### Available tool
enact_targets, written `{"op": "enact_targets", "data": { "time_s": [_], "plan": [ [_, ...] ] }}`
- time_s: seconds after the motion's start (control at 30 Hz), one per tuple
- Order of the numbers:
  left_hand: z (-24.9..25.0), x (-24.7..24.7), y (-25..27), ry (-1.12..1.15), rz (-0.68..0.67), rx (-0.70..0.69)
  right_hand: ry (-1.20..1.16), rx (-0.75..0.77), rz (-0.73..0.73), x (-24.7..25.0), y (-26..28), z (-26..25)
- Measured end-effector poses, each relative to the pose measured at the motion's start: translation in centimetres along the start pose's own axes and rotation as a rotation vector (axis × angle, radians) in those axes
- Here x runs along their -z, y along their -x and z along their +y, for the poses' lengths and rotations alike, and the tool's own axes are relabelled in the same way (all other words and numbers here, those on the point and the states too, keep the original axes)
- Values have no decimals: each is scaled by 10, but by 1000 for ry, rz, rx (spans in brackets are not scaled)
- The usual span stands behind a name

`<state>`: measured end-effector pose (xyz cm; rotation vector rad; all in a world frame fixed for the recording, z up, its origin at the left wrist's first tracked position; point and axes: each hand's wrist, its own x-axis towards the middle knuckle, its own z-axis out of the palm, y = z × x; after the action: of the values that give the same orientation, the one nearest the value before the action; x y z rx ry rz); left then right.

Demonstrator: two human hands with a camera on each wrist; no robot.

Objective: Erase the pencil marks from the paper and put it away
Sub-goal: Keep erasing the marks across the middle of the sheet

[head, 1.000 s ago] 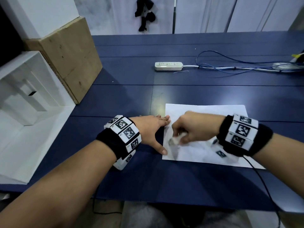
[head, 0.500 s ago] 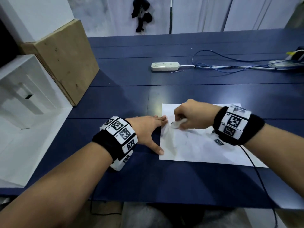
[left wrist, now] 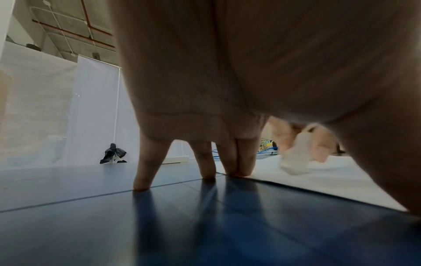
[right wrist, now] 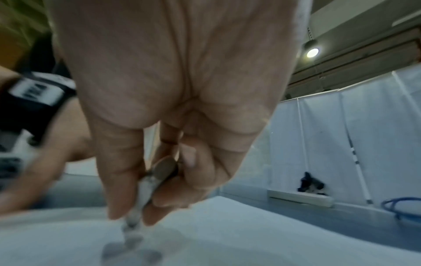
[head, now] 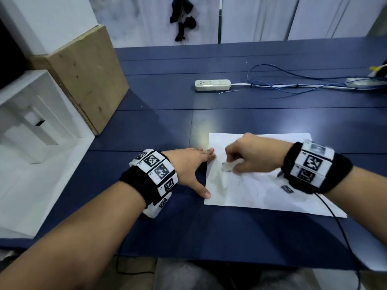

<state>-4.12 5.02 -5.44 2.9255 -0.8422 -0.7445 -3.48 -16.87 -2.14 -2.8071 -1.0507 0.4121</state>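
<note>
Paper: a white rectangular sheet of paper [head: 261, 191] with faint grey pencil smudges is laid flat on the dark blue panelled table [head: 159, 126], near its front edge.
Left hand: the left hand [head: 188, 166] is spread flat, fingers straight; the fingertips [left wrist: 237, 167] and thumb are pressed on the sheet's left edge.
Right hand: the right hand [head: 249, 155] is curled, and a small white eraser [head: 229, 165] is pinched between thumb and fingers, its tip set on the paper's upper left part.
Surroundings: a white power strip [head: 212, 85] with blue cables [head: 293, 86] is seen well behind the sheet; a plywood box [head: 83, 76] and a white shelf unit [head: 31, 126] are placed at the table's left. A small black-and-white marker tag [head: 287, 189] lies on the sheet beside the right wrist.
In the way: part of the sheet's right side is covered by the right wristband [head: 310, 166].
Left wrist view: the fingertips' contact with table and paper edge is shown from below, with the blurred eraser [left wrist: 296, 158] beyond.
Right wrist view: the pinch on the eraser [right wrist: 136, 212] is shown close but blurred; the smudges are shown by the head view only.
</note>
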Motion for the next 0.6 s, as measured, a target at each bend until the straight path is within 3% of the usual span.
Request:
{"op": "enact_targets", "data": {
  "time_s": [0.13, 0.37, 0.53, 0.6],
  "plan": [
    [0, 0, 0, -3, -16, -4, -54, 131, -188, -8, 16, -22],
    [8, 6, 4, -31, -15, -6, 24, -48, 19, 2, -8, 7],
    [8, 4, 3, -6, -21, -8, -80, 122, -193, -12, 18, -24],
    [9, 5, 4, -12, -24, -9, -38, 95, -147, -9, 10, -19]
  ]
}}
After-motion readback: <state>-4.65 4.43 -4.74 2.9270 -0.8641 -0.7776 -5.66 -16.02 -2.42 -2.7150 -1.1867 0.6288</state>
